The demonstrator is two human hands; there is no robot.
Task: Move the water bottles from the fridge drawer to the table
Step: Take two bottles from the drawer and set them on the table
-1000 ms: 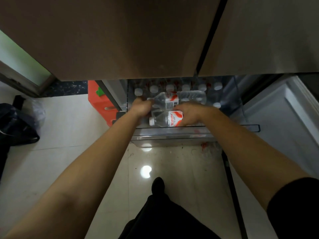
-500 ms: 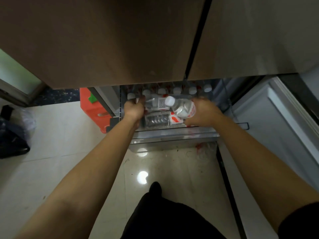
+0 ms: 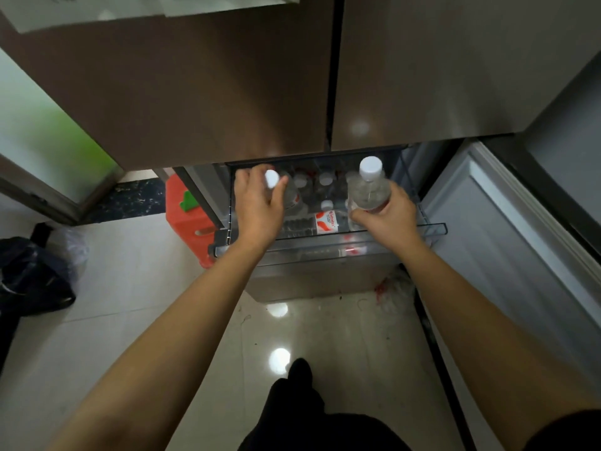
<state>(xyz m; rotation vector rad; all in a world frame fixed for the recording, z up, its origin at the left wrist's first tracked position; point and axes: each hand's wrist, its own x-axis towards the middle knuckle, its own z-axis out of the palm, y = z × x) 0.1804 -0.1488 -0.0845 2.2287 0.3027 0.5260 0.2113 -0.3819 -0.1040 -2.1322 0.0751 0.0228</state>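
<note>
One water bottle [image 3: 369, 192] stands upright in my right hand [image 3: 388, 218], fingers [image 3: 359, 219] wrapped round its body, just above the open fridge drawer [image 3: 435, 227]. My left hand [image 3: 257, 208] curls its fingers [image 3: 243, 181] round the top of a second bottle [image 3: 272, 180]. Other bottles [image 3: 325, 180] fill the drawer, one lying flat.

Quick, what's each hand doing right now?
Left hand: grips a bottle near its cap.
Right hand: holds a second bottle upright.
</note>
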